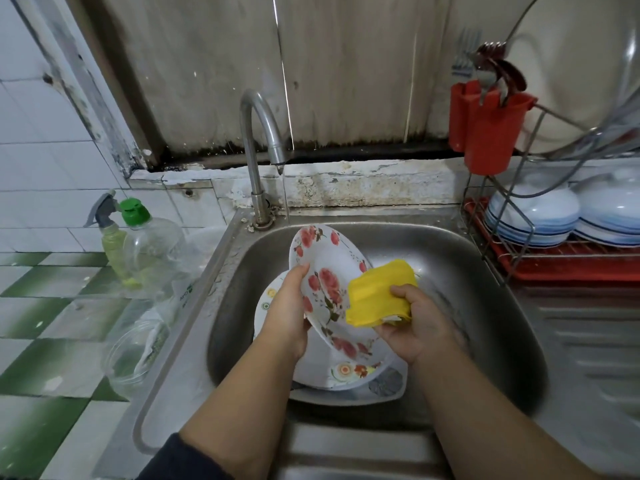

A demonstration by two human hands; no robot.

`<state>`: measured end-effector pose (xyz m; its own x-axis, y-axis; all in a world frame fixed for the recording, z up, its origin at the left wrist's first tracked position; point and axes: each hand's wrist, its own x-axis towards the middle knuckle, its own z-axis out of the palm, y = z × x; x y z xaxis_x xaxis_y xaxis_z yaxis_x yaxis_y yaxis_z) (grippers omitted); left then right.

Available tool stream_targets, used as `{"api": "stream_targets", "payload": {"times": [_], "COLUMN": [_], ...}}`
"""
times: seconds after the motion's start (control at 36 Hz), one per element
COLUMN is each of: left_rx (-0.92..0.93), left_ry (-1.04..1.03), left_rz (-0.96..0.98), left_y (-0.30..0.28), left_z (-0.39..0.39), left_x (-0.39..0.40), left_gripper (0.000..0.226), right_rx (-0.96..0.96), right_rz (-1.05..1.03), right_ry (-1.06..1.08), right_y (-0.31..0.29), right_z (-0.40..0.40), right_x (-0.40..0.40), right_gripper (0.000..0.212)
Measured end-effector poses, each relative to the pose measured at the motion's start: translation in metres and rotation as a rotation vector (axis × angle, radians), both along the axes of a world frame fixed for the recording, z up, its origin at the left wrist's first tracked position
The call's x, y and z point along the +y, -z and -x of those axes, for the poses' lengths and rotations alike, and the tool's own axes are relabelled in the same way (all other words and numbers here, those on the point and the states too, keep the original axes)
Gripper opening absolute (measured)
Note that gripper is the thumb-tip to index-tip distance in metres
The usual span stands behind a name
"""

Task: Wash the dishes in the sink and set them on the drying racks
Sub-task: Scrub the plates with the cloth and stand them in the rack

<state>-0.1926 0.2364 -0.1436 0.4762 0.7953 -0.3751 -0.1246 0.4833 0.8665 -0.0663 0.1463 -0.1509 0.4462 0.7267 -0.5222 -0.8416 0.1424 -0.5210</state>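
Rose-patterned plate (329, 271) tilted above stacked sink (450, 258) dishes (349, 372).

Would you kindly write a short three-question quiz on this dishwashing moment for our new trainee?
1. True or false: the tap is running.
2. Which hand holds the yellow sponge? A) left hand B) right hand C) neither
3. Fill in: the white bowls sit upside down on the ____ rack, right of the sink.

Key
1. True; a thin stream falls from the spout.
2. B; the left hand grips the floral plate, tilted above other plates in the sink.
3. Red.
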Motion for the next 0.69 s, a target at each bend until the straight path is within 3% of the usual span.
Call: {"api": "stream_targets", "payload": {"times": [0.28, 0.5, 0.69], "left_rx": [0.01, 0.031, 0.043], "left_ry": [0.016, 0.042, 0.041], "left_rz": [-0.126, -0.164, -0.185], "left_y": [-0.051, -0.06, -0.063], "left_z": [-0.016, -0.023, -0.026], "left_x": [-0.003, -0.01, -0.013], "left_gripper": [0.035, 0.04, 0.04], "right_rx": [-0.003, 0.011, 0.006], "right_rz": [-0.096, -0.124, -0.112], "right_ry": [0.015, 0.021, 0.016], "right_y": [-0.008, -0.01, -0.01], "right_z": [-0.003, -0.004, -0.006], "right_x": [-0.005, -0.008, -0.01], "right_gripper": [0.045, 0.043, 0.028]}}
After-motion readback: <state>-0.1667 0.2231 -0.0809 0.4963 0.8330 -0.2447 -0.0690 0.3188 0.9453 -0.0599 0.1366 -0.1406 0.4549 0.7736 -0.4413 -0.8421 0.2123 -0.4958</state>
